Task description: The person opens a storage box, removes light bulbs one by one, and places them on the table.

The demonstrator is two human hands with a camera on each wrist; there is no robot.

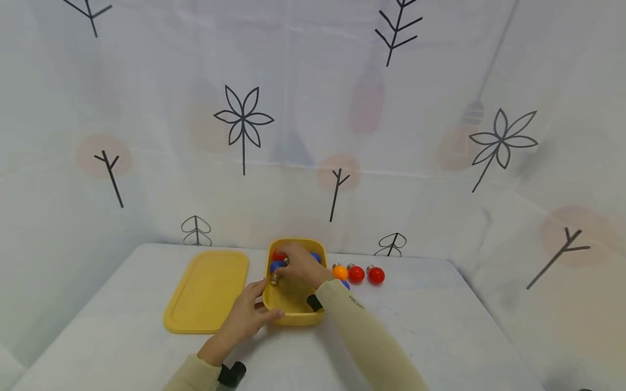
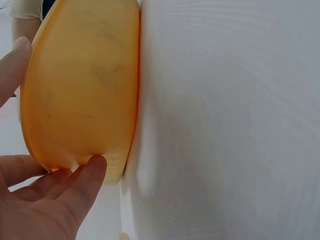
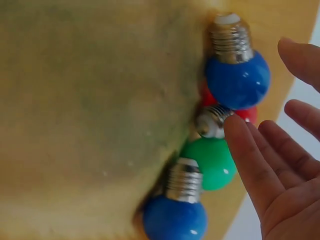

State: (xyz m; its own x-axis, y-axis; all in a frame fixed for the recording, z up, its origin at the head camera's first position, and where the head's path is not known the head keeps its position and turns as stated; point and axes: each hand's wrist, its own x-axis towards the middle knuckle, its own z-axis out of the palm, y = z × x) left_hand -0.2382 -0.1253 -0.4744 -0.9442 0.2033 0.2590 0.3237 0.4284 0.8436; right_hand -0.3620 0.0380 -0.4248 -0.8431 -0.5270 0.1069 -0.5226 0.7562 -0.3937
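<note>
Poised with the right hand (image 1: 304, 264) inside a yellow bin (image 1: 295, 319) on a white surface (image 1: 430, 331), above coloured bulbs lined along its walls. Steadied at the bin's near-left corner by the left hand (image 1: 246, 315), with thumb to the front wall and fingers against the side.

Shows a red bulb (image 3: 248, 113) closest to the right fingers, on the bin's left side, tucked just beyond a blue bulb (image 3: 239, 82). Lies with its long axis across the bin, glass toward the wall and metal cap (image 3: 212, 122) turned inward. Sits nearer to the right fingers than to the left, which rest outside the wall.

Seen loosely extended on the right, with a wide gap between thumb and fingers and, by the wrist view, nothing gripped. Impossible to tell whether one fingertip touches the cap or merely passes in front of it.

Crossed, in effect, by the neighbouring blue, capped toward the near wall; judged the tightest spot for fingers. Joined farther along by a green bulb (image 3: 212, 164) and a second blue bulb (image 3: 175, 220).

Pictured outside, to the bin's right: an orange bulb (image 1: 340, 272), two red bulbs (image 1: 356, 275) and another blue bulb (image 1: 346, 284), partly hidden by a sleeve (image 1: 369, 334). Flanked at left by what looks like a yellow lid (image 1: 210, 290).
</note>
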